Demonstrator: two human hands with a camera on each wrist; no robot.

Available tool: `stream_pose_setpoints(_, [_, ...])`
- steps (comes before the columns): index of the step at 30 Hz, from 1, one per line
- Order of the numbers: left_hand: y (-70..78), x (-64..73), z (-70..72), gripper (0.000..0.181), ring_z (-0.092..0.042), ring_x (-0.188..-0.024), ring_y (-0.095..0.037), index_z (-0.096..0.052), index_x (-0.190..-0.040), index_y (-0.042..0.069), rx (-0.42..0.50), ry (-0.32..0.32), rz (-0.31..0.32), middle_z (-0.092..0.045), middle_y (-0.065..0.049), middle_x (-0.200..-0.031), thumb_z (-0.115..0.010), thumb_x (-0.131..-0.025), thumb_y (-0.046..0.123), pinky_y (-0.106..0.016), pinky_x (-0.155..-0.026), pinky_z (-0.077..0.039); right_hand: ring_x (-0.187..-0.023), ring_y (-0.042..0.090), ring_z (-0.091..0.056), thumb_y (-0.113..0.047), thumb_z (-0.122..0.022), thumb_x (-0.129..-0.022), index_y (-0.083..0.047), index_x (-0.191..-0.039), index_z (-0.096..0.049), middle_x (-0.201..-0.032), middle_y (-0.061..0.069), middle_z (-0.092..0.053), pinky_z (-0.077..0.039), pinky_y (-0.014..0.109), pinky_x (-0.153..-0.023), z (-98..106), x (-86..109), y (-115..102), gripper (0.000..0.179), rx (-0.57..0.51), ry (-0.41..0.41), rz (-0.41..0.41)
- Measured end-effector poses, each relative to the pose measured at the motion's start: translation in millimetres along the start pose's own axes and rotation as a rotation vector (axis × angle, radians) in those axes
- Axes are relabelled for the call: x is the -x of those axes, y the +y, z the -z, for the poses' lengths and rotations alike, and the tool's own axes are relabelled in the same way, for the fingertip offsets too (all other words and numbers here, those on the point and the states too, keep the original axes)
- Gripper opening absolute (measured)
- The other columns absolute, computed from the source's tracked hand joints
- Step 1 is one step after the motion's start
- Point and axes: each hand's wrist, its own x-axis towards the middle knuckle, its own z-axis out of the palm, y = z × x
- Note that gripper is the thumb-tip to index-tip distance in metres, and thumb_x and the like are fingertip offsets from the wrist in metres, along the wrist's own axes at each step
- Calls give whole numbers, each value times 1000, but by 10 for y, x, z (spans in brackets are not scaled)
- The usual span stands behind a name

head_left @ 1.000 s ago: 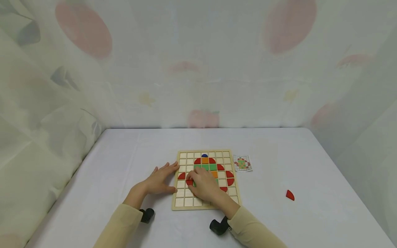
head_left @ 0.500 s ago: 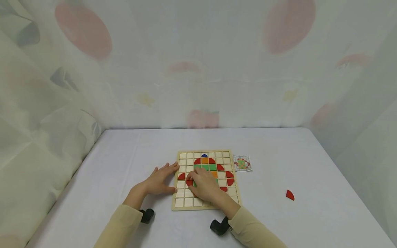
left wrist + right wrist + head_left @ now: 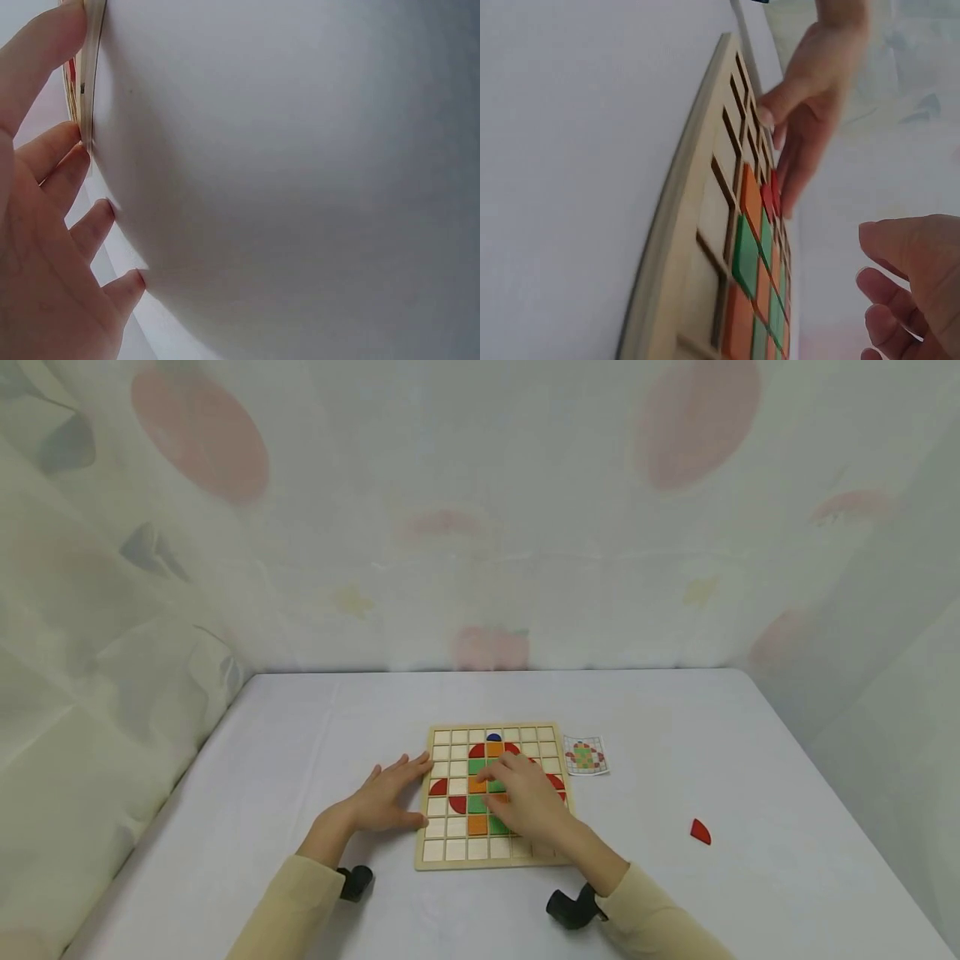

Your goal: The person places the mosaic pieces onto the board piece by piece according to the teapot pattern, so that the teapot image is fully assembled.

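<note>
A wooden grid board lies on the table, with orange squares, green squares, red quarter-circles and a blue half-circle in its cells. My left hand, fingers spread, touches the board's left edge with thumb and fingers; the left wrist view shows fingertips along the board's side. Over the board's middle right hovers my right hand, hiding several cells. Its thumb and fingers stand apart in the right wrist view, holding nothing.
One loose red quarter-circle piece lies on the white table to the right. A small printed pattern card lies beside the board's upper right edge. Patterned cloth hangs behind the table.
My right hand has come away from the red quarter-circle on the board's left part and moved right, uncovering green and orange squares. My left hand has stayed in place.
</note>
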Motion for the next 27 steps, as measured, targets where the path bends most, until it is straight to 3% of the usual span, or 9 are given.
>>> stream_pose_setpoints(8, [0,1,-6,84,-15,-140,-33,-32,-144,12,-10,-10,21,-24,-3,-152,-75,-74,31,-63,-107,-5,-82,12,-51,-13,-74,-76,-15,-97,-65,-92,-1,-59,-45,26,-69,318,337,307,24,8,128,-3])
stream_pose_setpoints(18, [22,4,-1,84,-14,-140,-33,-31,-144,13,-9,-16,28,-23,-3,-153,-74,-75,32,-63,-108,-5,-80,12,-52,-9,-78,-71,-15,-98,-65,-94,-6,-59,-48,26,-66,668,888,699,31,84,192,-136])
stream_pose_setpoints(27, [33,3,-5,84,-14,-140,-33,-32,-144,13,-10,-12,29,-24,-3,-152,-75,-74,32,-63,-107,-5,-76,12,-52,-5,-76,-70,-11,-99,-65,-92,-2,-61,-46,27,-62,919,1394,985,32,131,246,-213])
